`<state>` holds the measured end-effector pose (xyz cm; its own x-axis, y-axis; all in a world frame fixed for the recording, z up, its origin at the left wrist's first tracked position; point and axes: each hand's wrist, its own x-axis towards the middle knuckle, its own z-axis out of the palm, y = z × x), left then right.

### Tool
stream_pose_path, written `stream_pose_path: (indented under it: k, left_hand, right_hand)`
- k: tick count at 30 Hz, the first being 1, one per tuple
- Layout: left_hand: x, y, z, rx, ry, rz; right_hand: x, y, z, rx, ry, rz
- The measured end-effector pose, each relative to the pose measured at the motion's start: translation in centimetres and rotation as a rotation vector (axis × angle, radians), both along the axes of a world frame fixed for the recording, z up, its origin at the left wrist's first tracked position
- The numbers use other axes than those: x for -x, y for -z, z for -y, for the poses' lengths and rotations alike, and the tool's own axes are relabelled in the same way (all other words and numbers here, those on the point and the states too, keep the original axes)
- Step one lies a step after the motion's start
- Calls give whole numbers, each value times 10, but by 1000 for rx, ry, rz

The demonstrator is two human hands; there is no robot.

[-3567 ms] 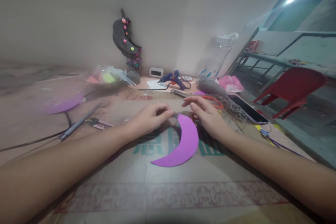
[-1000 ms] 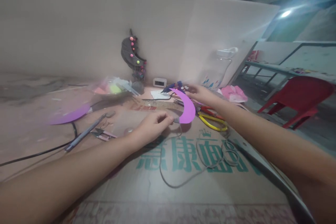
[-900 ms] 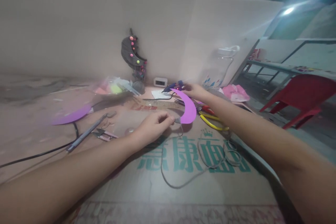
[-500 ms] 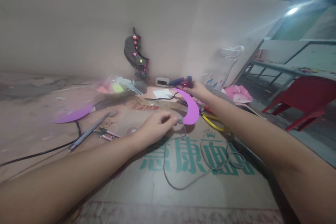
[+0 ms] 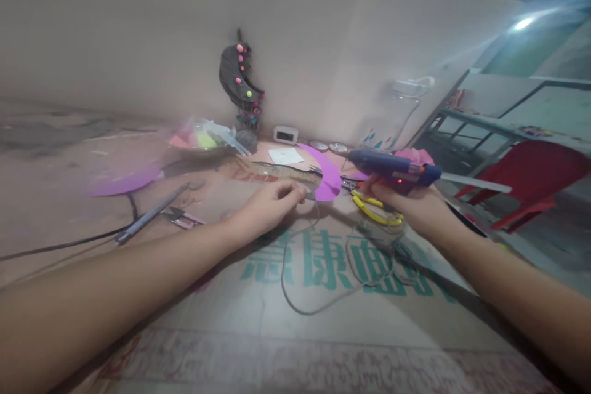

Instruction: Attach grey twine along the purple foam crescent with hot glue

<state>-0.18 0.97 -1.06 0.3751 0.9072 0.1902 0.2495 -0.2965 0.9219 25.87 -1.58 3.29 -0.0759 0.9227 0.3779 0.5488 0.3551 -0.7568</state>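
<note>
My left hand [image 5: 279, 204] pinches the grey-wrapped lower end of a purple crescent [image 5: 329, 177]. Grey cord [image 5: 295, 308] runs from that end in a loose loop over the printed sheet on the table. In my right hand [image 5: 406, 200] is a blue hot glue gun [image 5: 390, 166] with a lit red light, its nozzle pointing left above the table. A pale glue stick [image 5: 475, 182] sticks out of its back. Yellow-handled pliers [image 5: 376, 209] lie between the crescent and my right hand.
A grey crescent ornament with pompoms [image 5: 235, 77] rests against the wall, near a small digital clock [image 5: 285, 135]. On the left are a bowl of coloured pieces [image 5: 203, 140], thread snips [image 5: 182, 218] and a grey-blue pen-like tool [image 5: 157, 215]. A clear bottle [image 5: 392, 114] and red chair [image 5: 540, 175] are at right.
My right hand has lifted the glue gun from near the clock and brought it right and closer to me. My left hand keeps its pinch on the crescent; the view has shifted slightly.
</note>
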Motion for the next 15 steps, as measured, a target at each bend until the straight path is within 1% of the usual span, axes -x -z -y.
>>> stream_pose_path:
  k: [3, 5, 7, 10, 12, 15]
  left_hand:
    - [0, -2, 1, 2, -6, -8]
    - [0, -4, 3, 22, -12, -26]
    - [-1, -7, 5, 48, -26, -56]
    - [-1, -9, 6, 42, -3, -44]
    - [-1, -9, 6, 35, 4, -37]
    - [-1, -7, 5, 41, -9, -45]
  right_hand:
    - [1, 21, 11, -16, 54, 149]
    - [4, 27, 15, -29, 51, 234]
    - [7, 27, 18, -33, 3, 262]
    - [8, 24, 19, -1, -58, 245]
    - [5, 24, 18, 42, -57, 226]
    - [0, 29, 16, 73, -8, 242]
